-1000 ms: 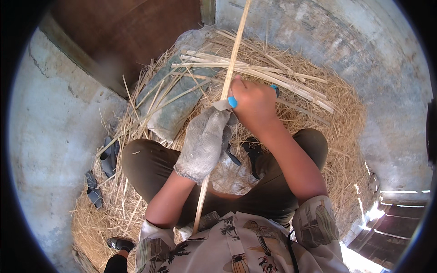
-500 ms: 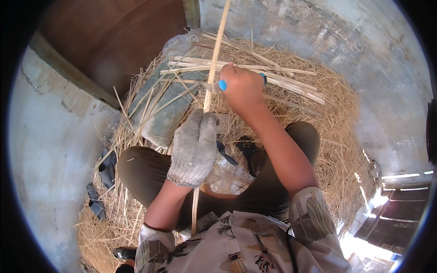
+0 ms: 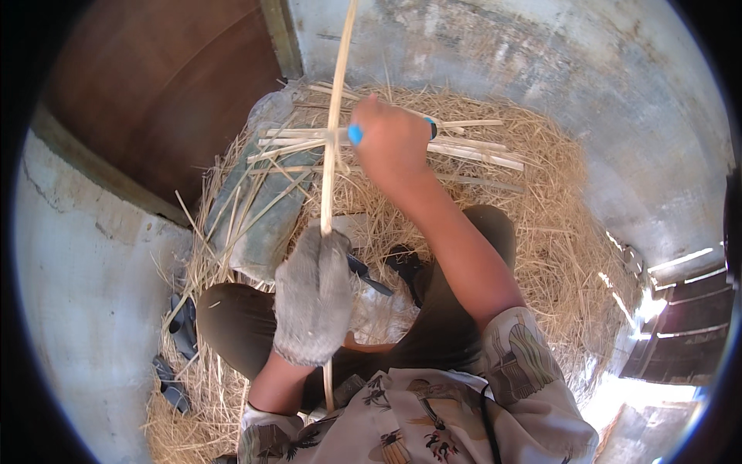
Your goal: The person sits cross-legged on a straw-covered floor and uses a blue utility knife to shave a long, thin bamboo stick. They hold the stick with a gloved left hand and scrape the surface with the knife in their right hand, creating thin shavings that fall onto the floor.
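My left hand [image 3: 313,298], in a grey knitted work glove, is closed around a long pale wooden strip, likely bamboo [image 3: 337,100]. The strip runs from my lap up past the top edge of the view. My bare right hand [image 3: 390,143] grips a knife with a blue and black handle [image 3: 355,134]. Its short blade, blurred, lies against the strip above my glove; part of the handle is hidden in my fist.
Several cut strips [image 3: 479,156] lie beyond my hands on a bed of shavings [image 3: 541,232]. A greenish sack [image 3: 267,213] is at the left. Dark sandals [image 3: 183,329] rest by the left wall [image 3: 85,271]. A brown panel [image 3: 170,93] stands at the far left.
Both hands have shifted slightly left in the view. My left hand is lower, and the knife sits farther up the strip from the glove. Both hands keep their grip.
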`<act>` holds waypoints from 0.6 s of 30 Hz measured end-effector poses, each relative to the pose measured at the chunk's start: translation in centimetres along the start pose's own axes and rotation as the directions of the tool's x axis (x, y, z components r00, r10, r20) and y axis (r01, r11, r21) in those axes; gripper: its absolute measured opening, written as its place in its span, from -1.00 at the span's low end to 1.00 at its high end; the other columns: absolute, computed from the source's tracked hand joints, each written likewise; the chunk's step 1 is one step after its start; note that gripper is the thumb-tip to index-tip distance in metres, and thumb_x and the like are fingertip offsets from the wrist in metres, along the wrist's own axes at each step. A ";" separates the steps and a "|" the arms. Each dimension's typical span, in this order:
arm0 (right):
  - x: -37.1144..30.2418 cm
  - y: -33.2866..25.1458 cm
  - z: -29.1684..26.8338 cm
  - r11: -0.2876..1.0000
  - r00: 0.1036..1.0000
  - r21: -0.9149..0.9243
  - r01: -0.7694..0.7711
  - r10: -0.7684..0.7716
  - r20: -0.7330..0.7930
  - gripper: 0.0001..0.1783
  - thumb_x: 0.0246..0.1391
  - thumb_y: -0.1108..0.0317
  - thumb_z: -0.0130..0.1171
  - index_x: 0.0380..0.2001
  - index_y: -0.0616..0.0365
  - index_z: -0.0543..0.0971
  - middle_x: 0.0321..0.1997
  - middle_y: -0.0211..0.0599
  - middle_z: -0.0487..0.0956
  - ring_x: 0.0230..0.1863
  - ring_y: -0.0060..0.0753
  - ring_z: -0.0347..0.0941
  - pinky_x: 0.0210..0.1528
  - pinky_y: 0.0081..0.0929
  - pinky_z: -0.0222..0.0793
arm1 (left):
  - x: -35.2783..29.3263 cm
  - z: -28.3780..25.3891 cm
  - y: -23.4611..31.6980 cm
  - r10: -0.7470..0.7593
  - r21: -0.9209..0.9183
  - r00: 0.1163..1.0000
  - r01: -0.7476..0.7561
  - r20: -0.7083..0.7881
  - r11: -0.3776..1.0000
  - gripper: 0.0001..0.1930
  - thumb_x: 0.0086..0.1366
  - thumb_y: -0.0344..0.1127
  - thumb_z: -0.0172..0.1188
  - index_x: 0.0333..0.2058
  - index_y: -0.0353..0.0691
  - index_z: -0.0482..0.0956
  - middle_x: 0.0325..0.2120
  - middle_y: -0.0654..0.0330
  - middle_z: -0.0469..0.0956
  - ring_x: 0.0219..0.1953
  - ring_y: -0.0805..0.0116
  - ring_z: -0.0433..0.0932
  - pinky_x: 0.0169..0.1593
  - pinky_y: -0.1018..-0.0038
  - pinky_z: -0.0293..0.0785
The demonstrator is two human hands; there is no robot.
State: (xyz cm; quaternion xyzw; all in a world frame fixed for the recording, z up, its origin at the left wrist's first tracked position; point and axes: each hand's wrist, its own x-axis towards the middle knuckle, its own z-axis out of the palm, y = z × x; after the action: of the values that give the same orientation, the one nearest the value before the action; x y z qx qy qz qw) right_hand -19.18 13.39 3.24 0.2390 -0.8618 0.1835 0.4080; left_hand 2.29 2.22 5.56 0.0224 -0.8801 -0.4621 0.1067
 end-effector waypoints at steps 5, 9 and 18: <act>1.5 3.6 -2.0 0.976 0.976 -0.075 -0.204 0.198 -0.086 -0.75 0.17 0.28 0.24 -0.58 0.08 0.58 -0.62 -0.25 0.54 -0.58 -0.22 0.55 -0.52 -0.22 0.41 | -1.8 0.7 1.5 0.212 0.174 0.973 -0.225 0.091 0.959 -0.83 0.38 -0.44 0.05 -0.15 -0.41 0.53 -0.29 -0.14 0.58 -0.43 -0.15 0.60 -0.38 0.13 0.54; 3.4 13.5 -2.8 0.593 0.614 -0.244 -0.767 0.789 -0.012 -0.79 0.22 0.29 0.22 -0.44 0.15 0.66 -0.61 -0.28 0.54 -0.61 -0.35 0.49 -0.56 -0.27 0.37 | -4.8 2.1 1.2 0.466 0.139 0.782 -0.560 0.414 0.817 -0.77 0.43 -0.28 0.06 -0.15 -0.36 0.47 -0.51 -0.11 0.51 -0.45 -0.11 0.62 -0.49 0.02 0.50; -0.8 22.5 -5.3 -0.061 0.131 0.730 -0.681 0.970 0.203 -0.86 0.10 0.47 0.20 -0.45 0.15 0.42 -0.66 -0.48 0.22 -0.76 -0.55 0.09 -0.67 -0.48 0.01 | -3.5 1.3 2.4 0.125 0.101 0.710 -0.268 0.693 0.958 -0.84 0.40 -0.36 0.06 -0.12 -0.26 0.53 -0.35 -0.07 0.49 -0.49 -0.10 0.60 -0.46 0.11 0.53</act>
State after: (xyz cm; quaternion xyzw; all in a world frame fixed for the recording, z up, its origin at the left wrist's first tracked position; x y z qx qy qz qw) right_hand -28.06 34.74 3.06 -0.2717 -0.5680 0.7405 0.2348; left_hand 5.63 5.15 6.27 -0.2320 -0.8956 -0.3359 -0.1766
